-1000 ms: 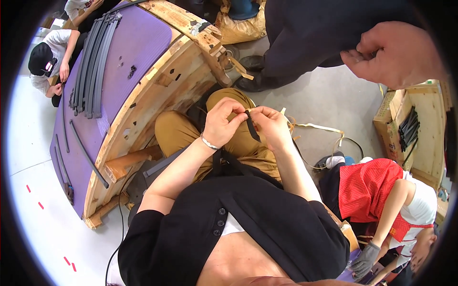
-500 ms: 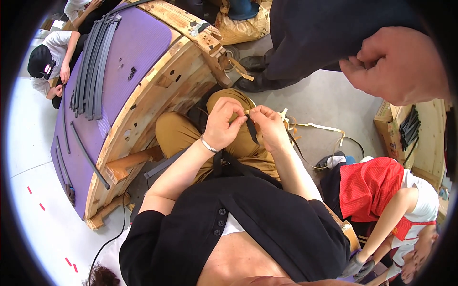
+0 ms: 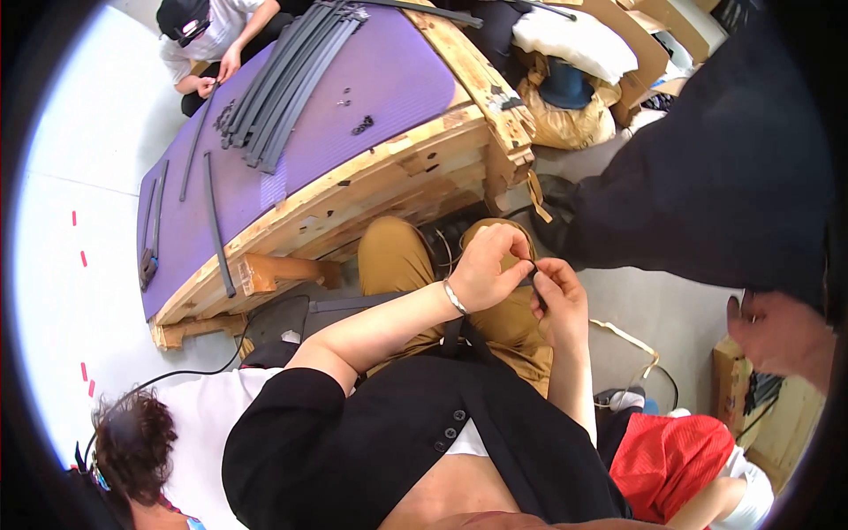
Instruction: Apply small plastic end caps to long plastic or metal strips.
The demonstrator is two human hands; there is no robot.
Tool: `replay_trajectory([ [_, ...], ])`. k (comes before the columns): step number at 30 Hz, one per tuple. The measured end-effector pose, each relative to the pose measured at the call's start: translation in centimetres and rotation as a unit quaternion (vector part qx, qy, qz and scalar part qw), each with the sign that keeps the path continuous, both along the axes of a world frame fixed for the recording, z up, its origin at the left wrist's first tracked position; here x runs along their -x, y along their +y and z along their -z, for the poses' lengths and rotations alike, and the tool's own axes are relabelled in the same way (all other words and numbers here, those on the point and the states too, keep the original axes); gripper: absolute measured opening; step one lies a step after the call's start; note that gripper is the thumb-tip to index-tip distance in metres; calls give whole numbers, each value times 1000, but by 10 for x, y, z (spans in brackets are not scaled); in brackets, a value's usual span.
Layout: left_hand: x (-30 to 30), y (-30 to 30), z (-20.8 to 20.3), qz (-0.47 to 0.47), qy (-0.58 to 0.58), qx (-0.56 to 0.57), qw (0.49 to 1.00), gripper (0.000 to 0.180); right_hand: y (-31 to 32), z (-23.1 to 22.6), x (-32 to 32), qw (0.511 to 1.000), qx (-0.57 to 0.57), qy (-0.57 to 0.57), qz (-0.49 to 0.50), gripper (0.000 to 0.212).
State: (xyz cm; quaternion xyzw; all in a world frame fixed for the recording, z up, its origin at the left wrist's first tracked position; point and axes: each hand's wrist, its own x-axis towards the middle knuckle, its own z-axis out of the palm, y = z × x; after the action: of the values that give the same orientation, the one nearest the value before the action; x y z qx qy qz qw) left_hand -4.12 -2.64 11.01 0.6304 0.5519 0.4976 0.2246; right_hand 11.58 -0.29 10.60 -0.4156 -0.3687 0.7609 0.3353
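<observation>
Over my knees, my left hand and my right hand meet fingertip to fingertip. Between them is a short, thin black strip, pinched by both hands. Its far end is hidden behind my fingers, so I cannot tell its full length. A silver bracelet circles my left wrist. Beyond my knees and to the left stands a wooden bench with a purple mat, where a bundle of long dark grey strips lies. A single grey strip hangs slightly over the bench's near edge.
Someone in a dark cap works at the bench's far side. A bystander's dark-clothed leg and hand are close on the right. People sit to either side of me. A pale ribbon trails on the floor; a stuffed sack stands behind the bench.
My view has turned, so the bench sits farther right in the picture. Both hands still pinch the black strip, of which less shows. The bystander's hand has dropped lower at the right.
</observation>
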Motion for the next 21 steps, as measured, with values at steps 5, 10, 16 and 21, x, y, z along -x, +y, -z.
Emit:
replay_trajectory([
  [5,58,27,-8,-47,89,-82,992,19,2,2,-2,999,-2,-44,-8,8],
  [10,236,66,9,-228,316,-10,921,8,5,1,-16,1000,5,-29,0,8],
  [16,331,77,19,-260,534,63,802,6,9,4,-25,998,1,-51,34,6],
  [21,337,90,29,-224,591,20,775,7,5,4,-29,998,-4,-56,38,7],
])
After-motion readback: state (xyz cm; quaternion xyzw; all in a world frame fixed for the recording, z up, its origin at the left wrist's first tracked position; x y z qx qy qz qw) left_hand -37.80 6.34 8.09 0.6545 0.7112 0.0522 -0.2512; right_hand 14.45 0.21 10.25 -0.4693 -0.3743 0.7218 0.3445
